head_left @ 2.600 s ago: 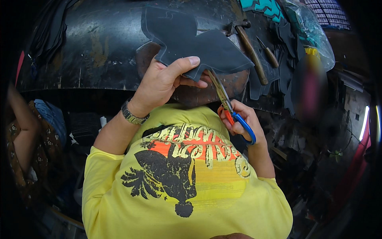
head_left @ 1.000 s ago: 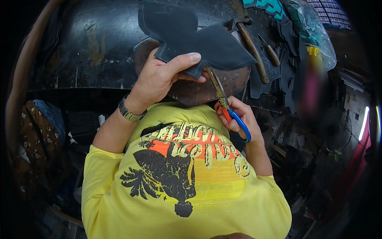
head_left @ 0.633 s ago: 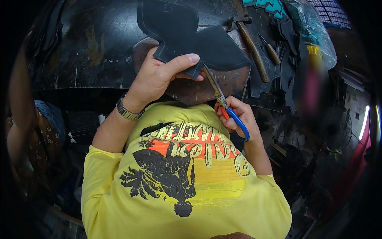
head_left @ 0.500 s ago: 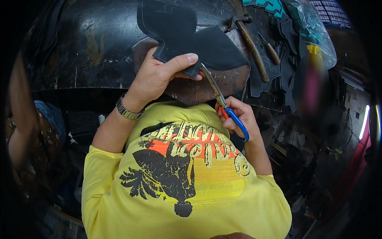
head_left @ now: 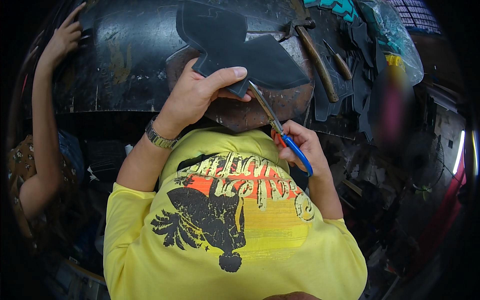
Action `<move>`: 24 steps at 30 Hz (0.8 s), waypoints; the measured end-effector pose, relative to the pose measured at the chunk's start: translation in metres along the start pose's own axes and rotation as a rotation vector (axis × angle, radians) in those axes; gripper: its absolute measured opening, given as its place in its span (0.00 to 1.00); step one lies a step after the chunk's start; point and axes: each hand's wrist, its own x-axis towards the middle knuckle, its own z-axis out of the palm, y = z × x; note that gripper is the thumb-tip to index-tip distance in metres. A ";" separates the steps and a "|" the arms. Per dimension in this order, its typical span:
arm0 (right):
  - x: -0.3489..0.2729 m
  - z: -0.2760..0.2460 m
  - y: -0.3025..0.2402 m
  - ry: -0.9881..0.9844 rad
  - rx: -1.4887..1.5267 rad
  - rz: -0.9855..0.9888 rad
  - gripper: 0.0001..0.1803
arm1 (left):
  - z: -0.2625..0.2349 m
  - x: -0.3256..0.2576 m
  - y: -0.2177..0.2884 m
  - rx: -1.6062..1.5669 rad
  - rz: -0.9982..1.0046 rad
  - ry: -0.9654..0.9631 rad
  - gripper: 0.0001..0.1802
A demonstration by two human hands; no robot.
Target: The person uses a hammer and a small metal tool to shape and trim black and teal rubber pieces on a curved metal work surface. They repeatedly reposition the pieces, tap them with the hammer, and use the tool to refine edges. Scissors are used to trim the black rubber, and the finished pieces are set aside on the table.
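Pinching the dark cut-out sheet (head_left: 235, 47) at its lower edge, the left hand (head_left: 192, 97) holds it above the scissors (head_left: 280, 127), which the right hand (head_left: 302, 147) grips, blades angling up-left into that edge.

One dark cut sheet (head_left: 235, 47), one scissors (head_left: 282, 132), two wooden-handled tools (head_left: 315, 62).

A cramped craft workshop for cutting sheet material.
A scuffed, stained black workbench (head_left: 125, 60) carries a wooden-handled hammer (head_left: 314, 60), an awl (head_left: 340, 61) and dark cut-out pieces (head_left: 357, 80) heaped at its edge.
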 end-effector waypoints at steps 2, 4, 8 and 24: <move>-0.001 -0.004 -0.001 -0.021 0.007 0.034 0.40 | -0.001 0.000 0.000 -0.006 -0.004 -0.004 0.11; 0.000 -0.006 0.000 -0.054 0.044 0.037 0.39 | 0.000 0.001 0.000 0.003 -0.012 -0.008 0.11; 0.002 -0.007 0.003 -0.074 0.081 -0.010 0.38 | 0.003 0.000 0.001 0.023 0.006 0.002 0.14; 0.006 -0.004 0.008 -0.046 0.105 0.018 0.41 | -0.001 -0.003 0.002 0.011 0.020 -0.044 0.16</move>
